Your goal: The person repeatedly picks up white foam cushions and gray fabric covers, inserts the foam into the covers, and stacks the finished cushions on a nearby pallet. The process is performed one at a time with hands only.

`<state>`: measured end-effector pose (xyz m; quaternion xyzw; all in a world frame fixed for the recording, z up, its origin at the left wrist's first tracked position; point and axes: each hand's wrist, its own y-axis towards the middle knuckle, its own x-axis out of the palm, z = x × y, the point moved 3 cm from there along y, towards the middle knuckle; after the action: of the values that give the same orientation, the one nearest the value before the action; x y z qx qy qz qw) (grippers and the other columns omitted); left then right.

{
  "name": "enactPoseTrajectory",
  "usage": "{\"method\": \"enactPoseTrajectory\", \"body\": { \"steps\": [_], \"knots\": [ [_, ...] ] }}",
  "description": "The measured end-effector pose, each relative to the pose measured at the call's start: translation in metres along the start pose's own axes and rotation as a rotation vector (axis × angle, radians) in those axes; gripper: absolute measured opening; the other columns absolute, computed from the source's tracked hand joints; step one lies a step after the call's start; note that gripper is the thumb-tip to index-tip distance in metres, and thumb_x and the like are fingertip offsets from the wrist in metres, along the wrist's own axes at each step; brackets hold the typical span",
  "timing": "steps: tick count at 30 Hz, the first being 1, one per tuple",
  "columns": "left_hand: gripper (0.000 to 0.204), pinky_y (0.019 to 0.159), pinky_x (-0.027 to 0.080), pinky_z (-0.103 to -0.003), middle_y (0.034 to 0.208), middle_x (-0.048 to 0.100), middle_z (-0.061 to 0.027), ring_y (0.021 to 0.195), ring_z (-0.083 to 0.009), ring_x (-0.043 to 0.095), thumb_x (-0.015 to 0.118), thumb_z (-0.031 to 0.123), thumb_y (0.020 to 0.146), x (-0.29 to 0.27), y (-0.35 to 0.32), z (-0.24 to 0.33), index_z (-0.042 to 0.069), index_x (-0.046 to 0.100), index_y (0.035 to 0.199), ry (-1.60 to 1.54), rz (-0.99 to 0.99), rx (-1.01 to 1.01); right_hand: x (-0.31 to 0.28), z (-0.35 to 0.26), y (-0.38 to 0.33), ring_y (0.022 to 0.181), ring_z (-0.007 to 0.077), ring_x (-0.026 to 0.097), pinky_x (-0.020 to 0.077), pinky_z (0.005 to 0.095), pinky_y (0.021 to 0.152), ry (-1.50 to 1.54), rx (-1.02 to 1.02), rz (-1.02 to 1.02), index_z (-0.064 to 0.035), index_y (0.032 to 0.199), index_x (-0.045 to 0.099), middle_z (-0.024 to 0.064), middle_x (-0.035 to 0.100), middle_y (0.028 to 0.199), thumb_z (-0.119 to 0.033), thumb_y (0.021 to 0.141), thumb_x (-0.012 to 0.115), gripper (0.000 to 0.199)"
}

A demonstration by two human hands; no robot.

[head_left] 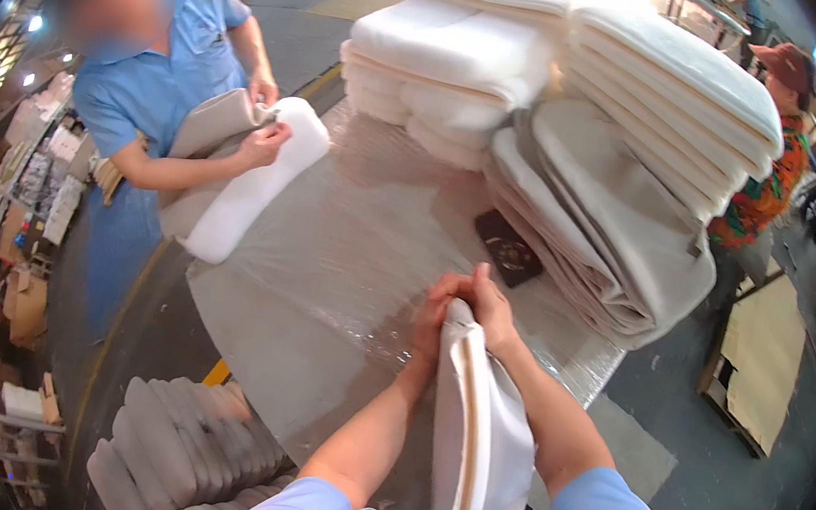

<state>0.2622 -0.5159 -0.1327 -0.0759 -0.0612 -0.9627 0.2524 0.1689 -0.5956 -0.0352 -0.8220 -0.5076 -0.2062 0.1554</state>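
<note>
Your left hand [430,323] & right hand [491,305] both clamped on cushion [478,434] top end, upright on table [325,276]; 1 co-worker [162,76] opposite.

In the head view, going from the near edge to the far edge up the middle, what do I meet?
White cushion with a tan zip → both hands, left hand and right hand, gripping its top → dark square pad → stacked white cushions.

A single fisheye head view looked steeply down, close over the tabletop [325,276], its edges bending toward the rim.
</note>
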Motion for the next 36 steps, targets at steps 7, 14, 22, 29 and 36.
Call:
{"method": "enactPoseTrajectory", "body": {
  "steps": [7, 14, 22, 29, 36],
  "knots": [
    [0.043, 0.116, 0.044, -0.045, 0.146, 0.061, -0.0191, 0.138, -0.0392, 0.056, 0.062, 0.023, 0.102, 0.004, -0.006, 0.001, 0.006, 0.06, 0.141, 0.369, 0.033, 0.262, -0.009, 0.016, -0.005, 0.076, 0.0266, 0.07, 0.0554, 0.0373, 0.077, 0.057, 0.044, 0.128, 0.0049, 0.102, 0.072, 0.0153, 0.072, 0.082, -0.077, 0.106, 0.021, 0.097],
    [0.041, 0.108, 0.05, -0.039, 0.132, 0.066, -0.0126, 0.126, -0.0284, 0.062, 0.063, 0.026, 0.101, -0.01, -0.013, 0.005, 0.006, 0.06, 0.137, 0.152, 0.159, 0.088, 0.005, 0.023, 0.001, 0.076, 0.0237, 0.07, 0.055, 0.0347, 0.076, 0.052, 0.046, 0.092, 0.0045, 0.103, 0.073, 0.0133, 0.074, 0.083, -0.073, 0.108, 0.024, 0.092],
    [0.041, 0.095, 0.052, -0.032, 0.115, 0.07, -0.0047, 0.107, -0.0149, 0.065, 0.055, 0.036, 0.105, 0.021, -0.012, 0.057, 0.007, 0.067, 0.131, -0.303, -0.067, -0.11, 0.011, 0.005, -0.012, 0.071, 0.0217, 0.068, 0.0528, 0.0318, 0.07, -0.189, -0.011, 0.219, 0.0047, 0.096, 0.074, 0.0112, 0.071, 0.078, -0.074, 0.108, 0.028, 0.092],
    [0.063, 0.112, 0.046, -0.032, 0.139, 0.057, -0.0072, 0.13, -0.0182, 0.056, 0.054, 0.047, 0.109, 0.033, -0.062, 0.077, 0.009, 0.042, 0.157, -0.191, -0.138, -0.415, 0.045, -0.03, -0.03, 0.068, 0.0224, 0.068, 0.0531, 0.0346, 0.067, -0.052, -0.166, 0.174, 0.0027, 0.088, 0.074, 0.0143, 0.072, 0.074, -0.071, 0.109, 0.031, 0.087],
    [0.061, 0.109, 0.047, -0.033, 0.136, 0.057, -0.005, 0.125, -0.0155, 0.057, 0.051, 0.047, 0.111, 0.075, -0.105, 0.121, 0.009, 0.04, 0.157, -0.36, -0.119, -0.649, 0.046, -0.06, -0.056, 0.067, 0.0213, 0.068, 0.0528, 0.0343, 0.065, -0.086, -0.266, 0.177, 0.0023, 0.091, 0.074, 0.0144, 0.072, 0.074, -0.067, 0.11, 0.034, 0.082]
  ]
}}
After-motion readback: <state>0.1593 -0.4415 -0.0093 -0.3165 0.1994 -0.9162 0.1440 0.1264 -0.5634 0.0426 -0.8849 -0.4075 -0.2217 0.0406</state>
